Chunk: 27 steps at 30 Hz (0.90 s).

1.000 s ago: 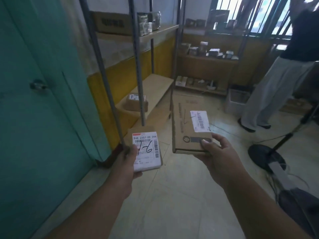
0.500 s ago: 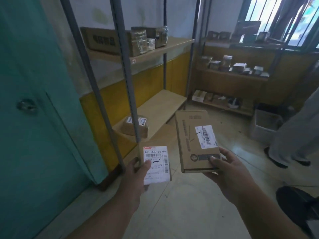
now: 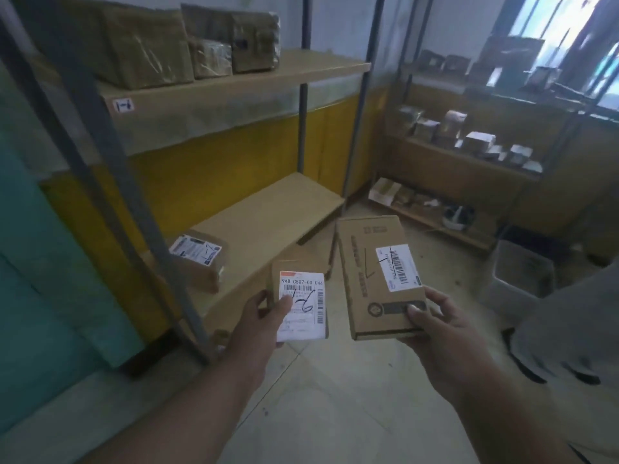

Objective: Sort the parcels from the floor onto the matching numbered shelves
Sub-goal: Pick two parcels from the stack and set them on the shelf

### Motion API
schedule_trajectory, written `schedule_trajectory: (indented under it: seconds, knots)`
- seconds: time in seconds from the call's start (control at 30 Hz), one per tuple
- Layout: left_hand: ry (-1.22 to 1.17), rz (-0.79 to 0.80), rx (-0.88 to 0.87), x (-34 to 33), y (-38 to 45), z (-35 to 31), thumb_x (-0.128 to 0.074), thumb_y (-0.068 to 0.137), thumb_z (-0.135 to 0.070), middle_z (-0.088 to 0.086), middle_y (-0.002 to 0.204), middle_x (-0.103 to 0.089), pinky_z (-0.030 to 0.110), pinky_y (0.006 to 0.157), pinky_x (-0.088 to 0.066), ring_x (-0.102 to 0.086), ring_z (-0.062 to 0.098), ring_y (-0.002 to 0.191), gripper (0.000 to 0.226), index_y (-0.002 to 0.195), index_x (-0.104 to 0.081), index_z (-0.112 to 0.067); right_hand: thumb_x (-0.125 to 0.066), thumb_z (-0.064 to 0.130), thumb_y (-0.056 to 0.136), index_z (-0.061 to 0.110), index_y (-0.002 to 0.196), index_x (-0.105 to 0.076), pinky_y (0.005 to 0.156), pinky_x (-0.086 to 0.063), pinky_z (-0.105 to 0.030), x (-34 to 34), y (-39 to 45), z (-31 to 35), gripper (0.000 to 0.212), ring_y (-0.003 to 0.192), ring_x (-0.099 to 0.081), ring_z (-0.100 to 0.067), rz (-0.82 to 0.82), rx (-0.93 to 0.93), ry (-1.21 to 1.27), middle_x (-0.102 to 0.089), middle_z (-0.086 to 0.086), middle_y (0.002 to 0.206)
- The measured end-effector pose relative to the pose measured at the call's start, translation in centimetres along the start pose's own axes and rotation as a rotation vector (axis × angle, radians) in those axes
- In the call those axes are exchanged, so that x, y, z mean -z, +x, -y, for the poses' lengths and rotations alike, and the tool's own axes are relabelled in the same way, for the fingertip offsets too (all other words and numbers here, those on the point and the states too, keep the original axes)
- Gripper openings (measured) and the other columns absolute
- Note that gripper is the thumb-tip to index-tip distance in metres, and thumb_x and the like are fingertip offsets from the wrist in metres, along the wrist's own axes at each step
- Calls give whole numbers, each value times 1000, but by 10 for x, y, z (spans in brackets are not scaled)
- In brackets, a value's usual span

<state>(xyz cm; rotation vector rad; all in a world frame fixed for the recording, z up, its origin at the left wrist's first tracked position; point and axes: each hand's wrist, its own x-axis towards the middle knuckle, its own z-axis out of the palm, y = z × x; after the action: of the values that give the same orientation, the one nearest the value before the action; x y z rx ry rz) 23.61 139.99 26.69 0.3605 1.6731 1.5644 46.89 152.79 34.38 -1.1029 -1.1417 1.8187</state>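
You face a yellow-and-white wall (image 3: 214,169); teal door (image 3: 50,262) left, barred window (image 3: 569,45) far right, pale tiled floor (image 3: 335,396).

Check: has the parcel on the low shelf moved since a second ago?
No. The parcel sits at the same near end of the low shelf, just behind the same upright post. Only the camera has shifted.

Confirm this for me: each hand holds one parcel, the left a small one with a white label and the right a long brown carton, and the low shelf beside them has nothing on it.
Not quite. The low shelf is not bare: the head view shows a brown labelled parcel lying on it. The rest stands: the left hand holds the small white-labelled parcel, and the right hand holds the long brown carton.
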Motion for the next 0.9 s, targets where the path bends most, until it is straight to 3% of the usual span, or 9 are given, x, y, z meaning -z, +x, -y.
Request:
schedule_trajectory:
  seconds: [0.17, 0.3, 0.4, 0.5, 0.63, 0.73, 0.8, 0.9]
  knots:
    - [-60, -288, 51, -43, 16, 3, -66, 90, -53, -4, 106, -76, 44, 82, -60, -72, 23, 97, 43, 127, -59, -33, -55, 0, 96, 10, 126, -57, 94, -48, -56, 12, 87, 25, 33, 92, -70, -33, 202, -96, -58, -73, -19, 110]
    - [-127, -393, 63, -55, 21, -6, -63, 93, -47, -4, 102, -77, 37, 71, -53, -73, 23, 96, 26, 115, -66, -32, -54, 0, 97, 10, 115, -61, 71, -58, -40, -8, 140, 44, 22, 77, -73, -23, 318, -116, -128, -75, -15, 96]
    - [-211, -481, 63, -49, 35, -8, -68, 86, -52, -2, 103, -78, 36, 69, -51, -72, 25, 96, 30, 109, -69, -32, -54, 0, 98, 7, 117, -59, 64, -59, -35, -40, 172, 49, 21, 75, -72, -22, 404, -133, -135, -76, -11, 91]
    - [-283, -541, 75, -42, 59, -11, -70, 81, -53, -3, 102, -78, 45, 80, -57, -72, 26, 99, 35, 110, -69, -33, -53, 1, 99, 6, 117, -60, 70, -58, -39, -71, 200, 48, 20, 84, -70, -29, 446, -190, -133, -74, -18, 100]
    - [-313, -583, 102, -39, 103, -15, -72, 71, -60, 4, 104, -78, 39, 69, -51, -72, 30, 95, 53, 114, -68, -30, -54, 0, 99, 6, 114, -61, 78, -51, -45, -101, 242, 44, 18, 80, -68, -27, 431, -198, -183, -73, -18, 97]
    - [-355, -615, 107, -44, 131, -24, -68, 90, -46, 5, 100, -78, 46, 77, -53, -72, 31, 95, 27, 107, -71, -26, -55, 1, 98, 6, 116, -59, 85, -48, -53, -118, 276, 51, 19, 91, -63, -33, 453, -173, -213, -71, -23, 108]
    - [-360, -642, 94, -45, 142, -28, -68, 91, -43, 6, 102, -78, 45, 75, -52, -72, 30, 93, 26, 109, -70, -25, -55, 1, 99, 8, 115, -60, 72, -51, -44, -130, 298, 53, 19, 88, -64, -30, 472, -171, -240, -71, -21, 107]
    - [-377, -675, 61, -45, 154, -28, -71, 90, -43, 3, 106, -77, 44, 77, -53, -72, 29, 98, 34, 119, -66, -27, -56, 3, 98, 15, 108, -62, 56, -44, -32, -152, 330, 45, 16, 79, -61, -24, 477, -197, -296, -72, -14, 100]
